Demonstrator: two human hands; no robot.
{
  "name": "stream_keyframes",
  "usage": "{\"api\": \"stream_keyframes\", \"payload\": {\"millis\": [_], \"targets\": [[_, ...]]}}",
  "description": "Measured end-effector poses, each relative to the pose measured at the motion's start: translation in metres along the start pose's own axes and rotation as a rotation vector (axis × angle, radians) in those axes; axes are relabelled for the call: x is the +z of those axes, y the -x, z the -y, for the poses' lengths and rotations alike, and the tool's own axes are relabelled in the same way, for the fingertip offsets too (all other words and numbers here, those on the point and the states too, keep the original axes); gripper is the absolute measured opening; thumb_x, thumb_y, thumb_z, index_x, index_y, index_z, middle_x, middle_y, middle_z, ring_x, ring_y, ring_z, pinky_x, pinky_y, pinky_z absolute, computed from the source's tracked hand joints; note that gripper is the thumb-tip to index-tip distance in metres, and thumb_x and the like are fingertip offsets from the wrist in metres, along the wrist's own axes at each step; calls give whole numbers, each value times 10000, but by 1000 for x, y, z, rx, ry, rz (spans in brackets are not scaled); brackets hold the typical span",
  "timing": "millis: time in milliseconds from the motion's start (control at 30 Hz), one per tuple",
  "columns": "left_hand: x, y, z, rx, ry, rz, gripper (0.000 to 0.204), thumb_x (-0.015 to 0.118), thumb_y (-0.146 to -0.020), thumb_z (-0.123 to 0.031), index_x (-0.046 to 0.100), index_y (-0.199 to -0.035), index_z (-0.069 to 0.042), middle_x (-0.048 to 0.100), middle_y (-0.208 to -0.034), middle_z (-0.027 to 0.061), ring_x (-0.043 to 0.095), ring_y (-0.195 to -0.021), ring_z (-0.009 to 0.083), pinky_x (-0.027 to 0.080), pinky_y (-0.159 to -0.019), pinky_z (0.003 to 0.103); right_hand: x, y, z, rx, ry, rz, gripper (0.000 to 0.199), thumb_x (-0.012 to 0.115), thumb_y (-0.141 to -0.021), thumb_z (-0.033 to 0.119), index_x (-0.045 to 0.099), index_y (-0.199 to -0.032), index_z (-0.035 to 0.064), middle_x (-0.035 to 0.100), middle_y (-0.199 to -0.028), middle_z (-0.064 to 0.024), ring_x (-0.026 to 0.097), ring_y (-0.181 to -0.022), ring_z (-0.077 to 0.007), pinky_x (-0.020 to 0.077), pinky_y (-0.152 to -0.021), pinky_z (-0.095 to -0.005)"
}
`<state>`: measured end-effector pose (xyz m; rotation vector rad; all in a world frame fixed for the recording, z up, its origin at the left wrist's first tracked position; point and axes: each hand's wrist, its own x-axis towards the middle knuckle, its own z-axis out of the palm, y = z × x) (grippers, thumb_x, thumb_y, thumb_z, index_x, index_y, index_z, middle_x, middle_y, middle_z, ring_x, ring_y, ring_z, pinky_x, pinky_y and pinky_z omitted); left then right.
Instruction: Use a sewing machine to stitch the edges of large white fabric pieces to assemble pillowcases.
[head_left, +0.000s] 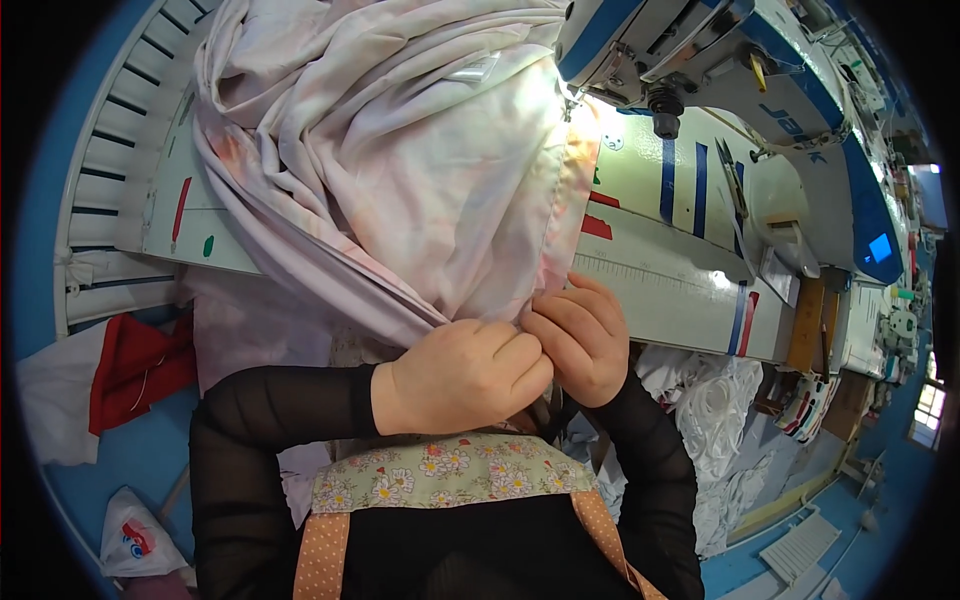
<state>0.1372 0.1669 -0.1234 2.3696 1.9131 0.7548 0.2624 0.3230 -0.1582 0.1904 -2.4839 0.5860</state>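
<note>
A large pale pink fabric (420, 190) with faint orange and grey blotches lies in folds across the sewing table. Its right edge runs up under the needle area of a white and blue sewing machine (690, 60). At the table's front edge my left hand (465, 375) is closed on the fabric, fingers curled. My right hand (582, 340) pinches the fabric's near right corner right beside it, the two hands touching. The fingertips are partly hidden, so the exact fold between them does not show.
Thread snips (733, 180) lie on the machine bed by the arm. A white slatted rack (105, 200) borders the table's left side. Red and white cloth (140, 370) hangs at the lower left, above a white plastic bag (140, 535). White strips (720, 405) are heaped below the table's right.
</note>
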Motion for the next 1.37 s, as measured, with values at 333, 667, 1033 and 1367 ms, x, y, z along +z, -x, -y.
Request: {"api": "stream_keyframes", "payload": {"millis": [333, 667, 1033, 1367], "targets": [[-64, 47, 108, -385, -189, 61, 402, 730, -773, -241, 629, -1119, -63, 623, -1144, 109, 590, -1016, 316, 491, -877, 394, -11, -8, -6, 78, -65, -47, 229, 671, -629, -27, 659, -853, 16, 705, -889, -105, 699, -881, -296, 571, -770, -387], [-31, -36, 99, -117, 61, -118, 328, 699, -760, -137, 624, -1065, -45, 597, -971, 114, 579, -928, 308, 481, -805, 411, -15, -7, -8, 152, -121, -24, 257, 669, -625, -72, 645, -865, 18, 699, -872, -95, 692, -826, -287, 555, -718, -371], [2, -50, 136, 39, -46, 16, 456, 722, -755, -277, 613, -1198, -261, 512, -1130, 49, 478, -1109, 274, 378, -1051, 453, -21, -22, -27, 166, -165, 93, 297, 654, -604, -67, 637, -886, 23, 694, -868, -95, 690, -831, -287, 549, -720, -369], [8, -75, 201, -3, 65, 22, 457, 727, -763, -264, 598, -1185, -146, 525, -1255, 114, 470, -1182, 333, 340, -1086, 456, -20, -51, -66, 164, -138, 184, 296, 666, -628, -38, 652, -910, 52, 707, -921, -90, 694, -881, -295, 556, -796, -381]]}}
